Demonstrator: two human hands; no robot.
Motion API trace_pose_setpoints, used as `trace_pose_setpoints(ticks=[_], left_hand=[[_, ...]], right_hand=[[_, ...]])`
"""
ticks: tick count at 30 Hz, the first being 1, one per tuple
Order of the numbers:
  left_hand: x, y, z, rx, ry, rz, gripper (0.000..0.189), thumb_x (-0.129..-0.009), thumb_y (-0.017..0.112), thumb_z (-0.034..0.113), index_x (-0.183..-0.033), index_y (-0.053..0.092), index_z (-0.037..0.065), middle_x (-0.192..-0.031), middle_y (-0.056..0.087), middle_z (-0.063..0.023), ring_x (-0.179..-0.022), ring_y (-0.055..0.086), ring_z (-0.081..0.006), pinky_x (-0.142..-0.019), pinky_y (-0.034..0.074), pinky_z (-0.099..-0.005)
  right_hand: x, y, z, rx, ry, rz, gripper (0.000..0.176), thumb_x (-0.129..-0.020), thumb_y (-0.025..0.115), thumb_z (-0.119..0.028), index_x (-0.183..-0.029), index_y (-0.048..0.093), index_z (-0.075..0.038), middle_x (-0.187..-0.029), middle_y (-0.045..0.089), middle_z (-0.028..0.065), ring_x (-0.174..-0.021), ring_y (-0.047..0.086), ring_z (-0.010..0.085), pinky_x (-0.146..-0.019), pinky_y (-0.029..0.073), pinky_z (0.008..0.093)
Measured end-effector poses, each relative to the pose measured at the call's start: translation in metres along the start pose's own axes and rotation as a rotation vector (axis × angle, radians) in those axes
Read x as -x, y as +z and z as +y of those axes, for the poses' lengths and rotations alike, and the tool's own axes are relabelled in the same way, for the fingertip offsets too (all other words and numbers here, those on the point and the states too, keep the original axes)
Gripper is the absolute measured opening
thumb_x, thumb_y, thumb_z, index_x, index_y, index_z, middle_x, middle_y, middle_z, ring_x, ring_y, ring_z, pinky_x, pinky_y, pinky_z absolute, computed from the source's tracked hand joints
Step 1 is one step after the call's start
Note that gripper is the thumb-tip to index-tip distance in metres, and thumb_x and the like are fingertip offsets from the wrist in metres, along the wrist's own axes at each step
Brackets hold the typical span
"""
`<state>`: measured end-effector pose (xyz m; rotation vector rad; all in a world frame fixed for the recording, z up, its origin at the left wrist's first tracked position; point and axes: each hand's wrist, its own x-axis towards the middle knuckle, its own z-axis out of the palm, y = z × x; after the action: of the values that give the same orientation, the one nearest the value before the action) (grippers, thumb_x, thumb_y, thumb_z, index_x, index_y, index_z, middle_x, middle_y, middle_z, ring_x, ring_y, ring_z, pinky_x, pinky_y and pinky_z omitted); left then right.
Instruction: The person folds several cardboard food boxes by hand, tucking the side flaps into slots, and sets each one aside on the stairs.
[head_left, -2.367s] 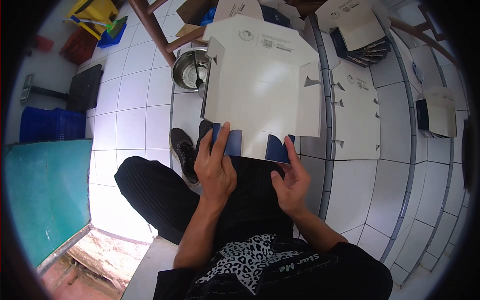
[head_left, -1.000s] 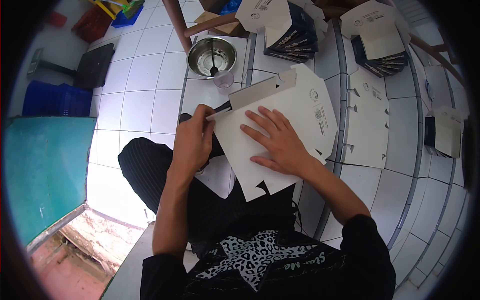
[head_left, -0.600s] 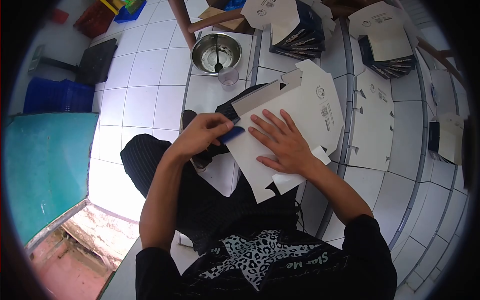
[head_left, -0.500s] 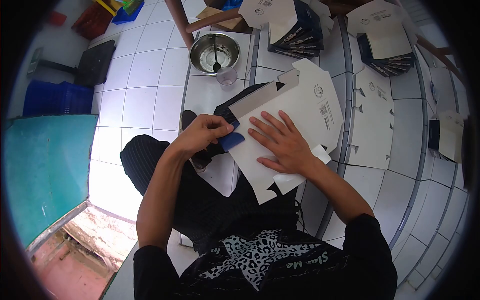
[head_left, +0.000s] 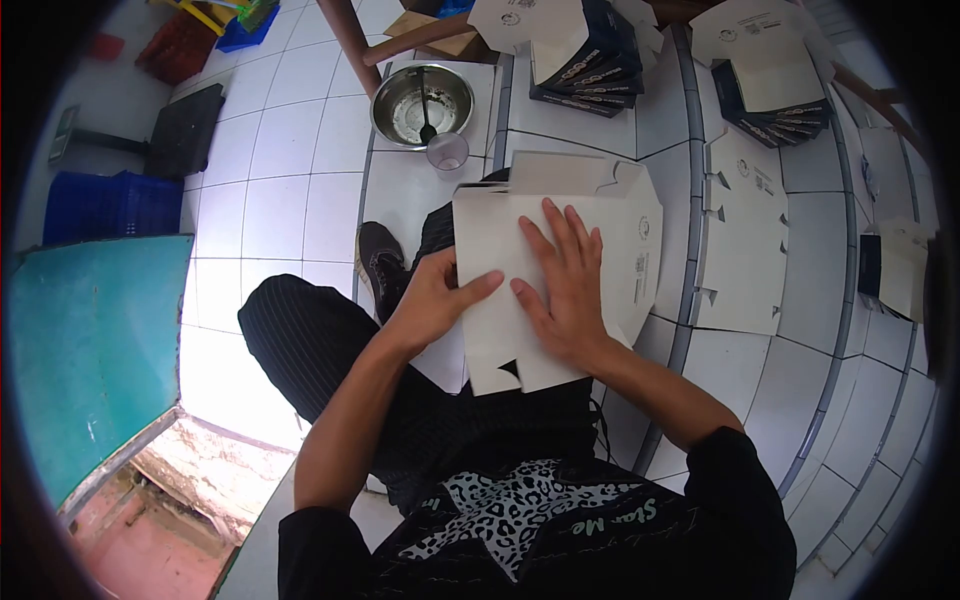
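Observation:
A white cardboard box blank (head_left: 490, 345) lies across my lap, printed with a small logo and a code on its right part. One flap stands raised along its far edge, and a curved notch cuts into its near edge. My left hand (head_left: 435, 305) grips the left edge of the blank, thumb on top and the other fingers hidden beneath it. Flat on the middle of the blank rests my right hand (head_left: 565, 285), its fingers stretched toward the raised flap and its thumb apart from them.
Beyond the blank stand a steel bowl (head_left: 455, 92) with a dark-handled utensil and a clear plastic cup (head_left: 447, 152). Stacked dark-blue boxes (head_left: 590, 65) sit near wooden chair legs, with another stack (head_left: 775, 110) farther right. A flat blank (head_left: 742, 245) lies on the tiled step.
The blank has turned and shifted left, and its blue-sided flap no longer shows. My left hand has moved from that flap to the left edge. My right hand stays flat on top.

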<state>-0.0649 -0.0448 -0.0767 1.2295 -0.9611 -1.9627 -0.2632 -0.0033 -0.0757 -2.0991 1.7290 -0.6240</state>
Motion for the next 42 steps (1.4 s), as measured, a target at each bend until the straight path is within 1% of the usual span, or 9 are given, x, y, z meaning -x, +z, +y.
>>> trace_pose_setpoints(ticks=[3,9,15,22,26,34,37,40,42], left_hand=[[-0.010,-0.005,0.007,-0.076,-0.121,-0.001,0.028,-0.101,0.067,0.019,-0.115,0.069,-0.006,-0.095,0.075,-0.0109,-0.073,0.070,-0.0143,-0.064,0.057,-0.0306],[-0.002,-0.025,0.051,-0.612,-0.162,-0.190,0.036,-0.098,0.071,0.018,-0.123,0.065,-0.006,-0.104,0.074,-0.0135,-0.081,0.073,-0.0177,-0.069,0.059,-0.0324],[0.014,-0.007,-0.001,0.070,-0.325,-0.124,0.043,-0.098,0.067,0.010,-0.136,0.055,-0.008,-0.126,0.067,-0.0174,-0.097,0.072,-0.0225,-0.088,0.059,-0.0354],[0.010,-0.013,0.034,-0.737,-0.042,-0.089,0.037,-0.097,0.061,0.003,-0.132,0.059,-0.007,-0.103,0.074,-0.0252,-0.088,0.074,-0.0339,-0.084,0.057,-0.0425],[-0.013,-0.003,-0.004,-1.308,0.275,0.224,0.035,-0.089,0.059,0.001,-0.122,0.057,-0.011,-0.094,0.070,-0.0307,-0.087,0.070,-0.0494,-0.078,0.054,-0.0535],[-0.034,0.048,-0.044,-1.051,0.471,0.497,0.067,-0.095,0.064,0.042,-0.128,0.046,-0.013,-0.114,0.057,-0.0284,-0.107,0.057,-0.0434,-0.093,0.045,-0.0501],[-0.024,0.048,-0.029,-1.044,0.403,0.415,0.063,-0.097,0.065,0.033,-0.131,0.043,-0.015,-0.116,0.059,-0.0331,-0.109,0.058,-0.0476,-0.097,0.045,-0.0516],[-0.014,0.050,-0.018,-1.090,0.400,0.361,0.062,-0.095,0.067,0.030,-0.131,0.042,-0.014,-0.115,0.059,-0.0330,-0.107,0.059,-0.0477,-0.094,0.047,-0.0514],[-0.014,0.048,-0.019,-1.104,0.409,0.397,0.061,-0.092,0.069,0.028,-0.128,0.044,-0.013,-0.112,0.058,-0.0293,-0.105,0.059,-0.0442,-0.091,0.048,-0.0499]], right_hand=[[0.004,-0.020,-0.022,0.137,-0.101,-0.188,0.067,-0.091,0.068,-0.027,-0.153,0.047,-0.011,-0.157,0.039,0.0189,-0.148,0.032,0.0403,-0.118,0.020,0.0648],[-0.035,-0.023,0.001,0.014,-0.261,-0.162,0.066,-0.086,0.065,-0.016,-0.151,0.050,-0.009,-0.153,0.043,0.0177,-0.139,0.039,0.0351,-0.111,0.033,0.0519],[-0.019,0.001,0.007,0.194,-0.175,0.046,0.068,-0.087,0.064,-0.017,-0.152,0.049,-0.008,-0.154,0.042,0.0185,-0.137,0.041,0.0346,-0.109,0.034,0.0505],[0.013,0.004,0.025,0.103,-0.261,0.004,0.064,-0.089,0.065,-0.026,-0.149,0.052,-0.009,-0.157,0.041,0.0181,-0.144,0.038,0.0360,-0.118,0.025,0.0590],[0.029,-0.006,0.005,0.270,-0.197,-0.118,0.063,-0.089,0.067,-0.028,-0.147,0.053,-0.009,-0.161,0.039,0.0154,-0.151,0.031,0.0359,-0.122,0.017,0.0639],[0.026,-0.009,0.004,0.290,-0.181,-0.098,0.057,-0.087,0.069,-0.023,-0.140,0.058,-0.007,-0.153,0.048,0.0149,-0.145,0.041,0.0342,-0.120,0.024,0.0606],[0.002,-0.007,0.030,0.008,-0.168,-0.087,0.049,-0.088,0.066,-0.011,-0.136,0.060,-0.004,-0.142,0.057,0.0158,-0.137,0.051,0.0317,-0.116,0.036,0.0465],[-0.047,-0.029,0.021,-0.788,0.321,-0.292,0.045,-0.089,0.062,-0.001,-0.134,0.059,-0.001,-0.134,0.062,0.0143,-0.129,0.058,0.0271,-0.109,0.044,0.0344],[-0.065,-0.027,0.018,-1.142,0.255,-0.163,0.047,-0.091,0.062,0.000,-0.137,0.054,-0.001,-0.133,0.062,0.0135,-0.125,0.059,0.0236,-0.107,0.046,0.0344]])
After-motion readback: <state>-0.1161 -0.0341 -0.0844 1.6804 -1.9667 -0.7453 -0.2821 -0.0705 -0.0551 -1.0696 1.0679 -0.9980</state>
